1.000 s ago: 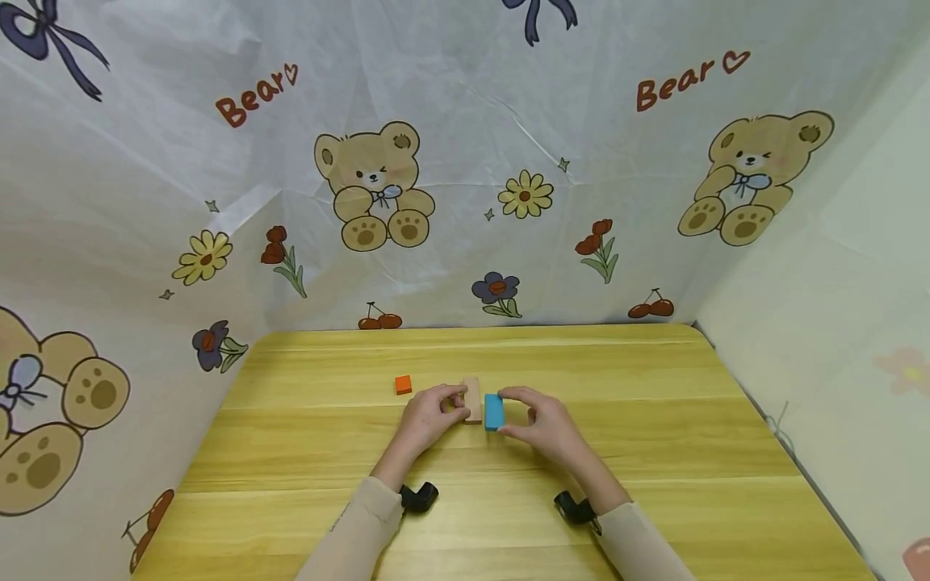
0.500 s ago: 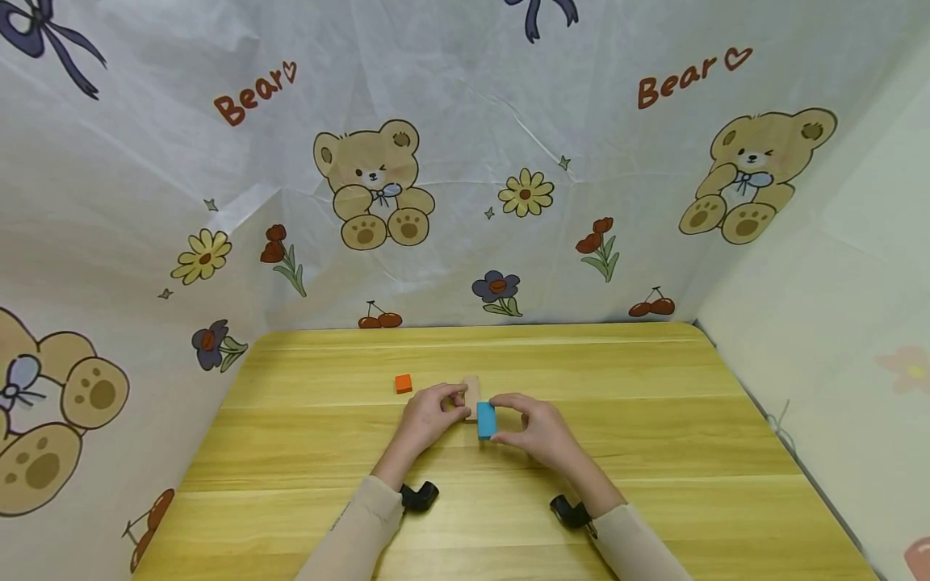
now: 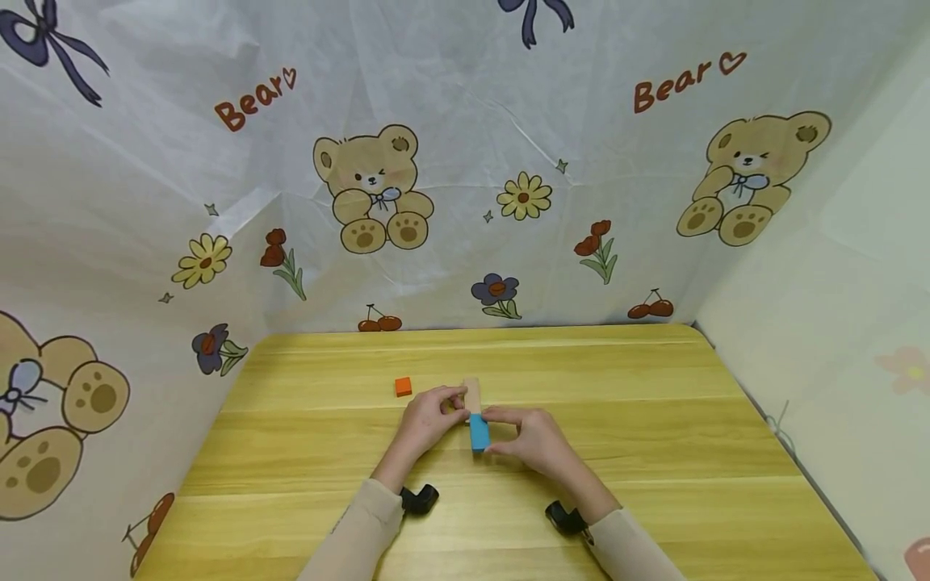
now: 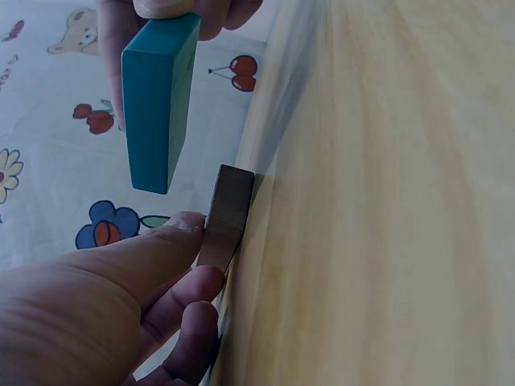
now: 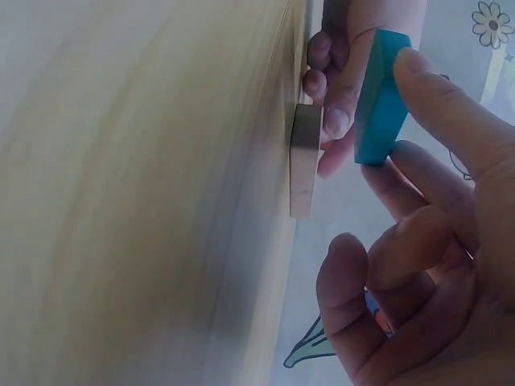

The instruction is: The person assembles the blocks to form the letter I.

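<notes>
A plain wooden block (image 3: 471, 394) lies on the tabletop, pointing away from me. My left hand (image 3: 429, 418) pinches its left side between thumb and fingers, as the left wrist view shows on the wooden block (image 4: 229, 199). Between thumb and fingertips of my right hand (image 3: 536, 440) is a blue rectangular block (image 3: 479, 433), held by its short ends. Seen from the right wrist, the blue block (image 5: 383, 100) is raised off the table, with a gap to the wooden block (image 5: 305, 165). In the head view it overlaps the wooden block's near end.
An orange cube (image 3: 403, 387) sits on the wooden table (image 3: 617, 387), beyond and left of my left hand. Cloth printed with bears and flowers (image 3: 450, 121) hangs behind the table. Black wrist cameras (image 3: 419, 499) are strapped at both sleeves.
My right hand has carried the blue block left and toward me, from beside the wooden block to over its near end. My left hand and the wooden block have stayed put.
</notes>
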The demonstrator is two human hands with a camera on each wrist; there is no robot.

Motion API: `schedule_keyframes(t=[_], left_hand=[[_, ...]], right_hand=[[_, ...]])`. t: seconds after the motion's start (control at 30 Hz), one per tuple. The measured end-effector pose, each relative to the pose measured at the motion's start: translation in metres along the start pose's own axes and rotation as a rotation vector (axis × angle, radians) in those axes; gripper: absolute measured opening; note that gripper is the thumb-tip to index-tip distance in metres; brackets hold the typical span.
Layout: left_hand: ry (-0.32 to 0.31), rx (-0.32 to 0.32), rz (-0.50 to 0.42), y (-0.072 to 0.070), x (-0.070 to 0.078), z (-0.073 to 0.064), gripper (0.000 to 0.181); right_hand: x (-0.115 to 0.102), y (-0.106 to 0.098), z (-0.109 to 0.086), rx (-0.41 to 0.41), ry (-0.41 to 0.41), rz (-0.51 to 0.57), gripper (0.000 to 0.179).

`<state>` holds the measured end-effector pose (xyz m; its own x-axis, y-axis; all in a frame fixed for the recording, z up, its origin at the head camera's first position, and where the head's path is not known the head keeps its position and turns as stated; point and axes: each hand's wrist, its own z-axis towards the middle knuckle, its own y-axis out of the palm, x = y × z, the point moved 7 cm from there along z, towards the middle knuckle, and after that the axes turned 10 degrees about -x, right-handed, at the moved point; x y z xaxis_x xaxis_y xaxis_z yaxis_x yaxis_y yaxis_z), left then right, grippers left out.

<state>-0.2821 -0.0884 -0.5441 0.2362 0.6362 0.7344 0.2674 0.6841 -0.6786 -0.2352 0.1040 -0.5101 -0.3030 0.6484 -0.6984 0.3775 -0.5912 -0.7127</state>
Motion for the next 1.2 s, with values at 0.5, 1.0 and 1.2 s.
schedule_keyframes(t=[0.5, 1.0, 1.2], left_hand=[[0.002, 0.004, 0.018, 0.001, 0.001, 0.000, 0.040], [-0.004, 0.002, 0.030, 0.001, 0.000, 0.001, 0.040], [-0.004, 0.002, 0.017, 0.000, 0.001, 0.001, 0.040]], right_hand=[[0.002, 0.008, 0.002, -0.018, 0.005, -0.060, 0.051], [-0.004, 0.010, 0.001, 0.015, -0.001, -0.227, 0.051], [-0.004, 0.012, 0.002, 0.017, -0.031, -0.329, 0.051]])
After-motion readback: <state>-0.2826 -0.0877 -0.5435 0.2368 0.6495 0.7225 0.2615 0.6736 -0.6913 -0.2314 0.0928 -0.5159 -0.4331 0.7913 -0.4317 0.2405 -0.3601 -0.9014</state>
